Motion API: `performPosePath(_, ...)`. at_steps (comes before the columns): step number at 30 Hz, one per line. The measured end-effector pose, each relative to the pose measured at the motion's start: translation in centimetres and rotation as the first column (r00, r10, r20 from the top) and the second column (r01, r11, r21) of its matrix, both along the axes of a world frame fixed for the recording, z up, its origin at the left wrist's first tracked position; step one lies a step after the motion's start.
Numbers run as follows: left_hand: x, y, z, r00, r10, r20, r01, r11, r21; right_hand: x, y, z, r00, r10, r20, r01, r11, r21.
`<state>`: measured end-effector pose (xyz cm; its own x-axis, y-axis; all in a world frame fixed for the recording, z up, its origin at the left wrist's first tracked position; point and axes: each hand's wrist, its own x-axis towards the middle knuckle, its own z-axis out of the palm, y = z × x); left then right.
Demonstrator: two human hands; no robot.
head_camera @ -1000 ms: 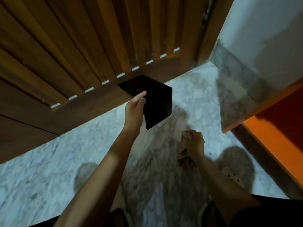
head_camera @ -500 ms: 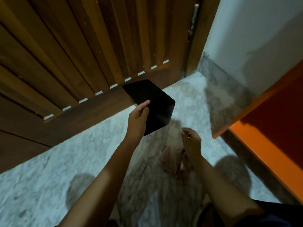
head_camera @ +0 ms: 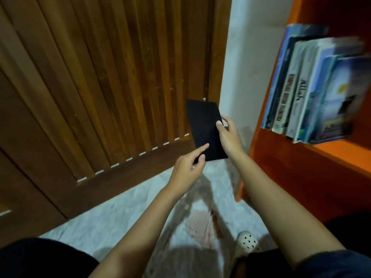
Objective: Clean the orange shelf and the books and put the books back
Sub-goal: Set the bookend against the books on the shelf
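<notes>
Right hand grips a thin black book; left hand touches it with one forefinger, grip unclear. Several books already stand on the orange shelf; this one seems left.

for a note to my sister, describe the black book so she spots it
Between the slatted wooden door and the orange shelf, the right hand grips the black book, the left hand at its lower corner. Unlike the pale printed books on the shelf, it is plain black.
</notes>
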<state>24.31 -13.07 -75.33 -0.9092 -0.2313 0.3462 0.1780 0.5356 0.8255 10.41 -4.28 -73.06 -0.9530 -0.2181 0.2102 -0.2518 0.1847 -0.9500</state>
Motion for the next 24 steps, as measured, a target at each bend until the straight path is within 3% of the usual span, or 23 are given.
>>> performPosePath(7, 1.1, 6.5, 5.8, 0.96, -0.118, -0.254, 0.13, 0.991, 0.031, 5.8, 7.4, 4.6, 0.932, -0.252, -0.262, 0.223, 0.965, -0.135)
performPosePath(13, -1.5, 12.2, 11.0, 0.874, -0.191, -0.447, 0.222, 0.975, 0.019, 8.2, 14.9, 7.3, 0.82, -0.488, -0.298, 0.455, 0.873, -0.177)
performPosePath(19, -5.7, 16.3, 14.3, 0.839, -0.193, -0.508, 0.274, 0.958, 0.088, 7.4, 21.7, 8.2, 0.729, -0.625, -0.281, 0.588, 0.781, -0.211)
performPosePath(24, -11.4, 16.8, 13.5, 0.912, -0.024, -0.409, 0.062, 0.995, 0.079, 4.2, 26.5, 7.8, 0.693, -0.676, -0.252, 0.608, 0.735, -0.299)
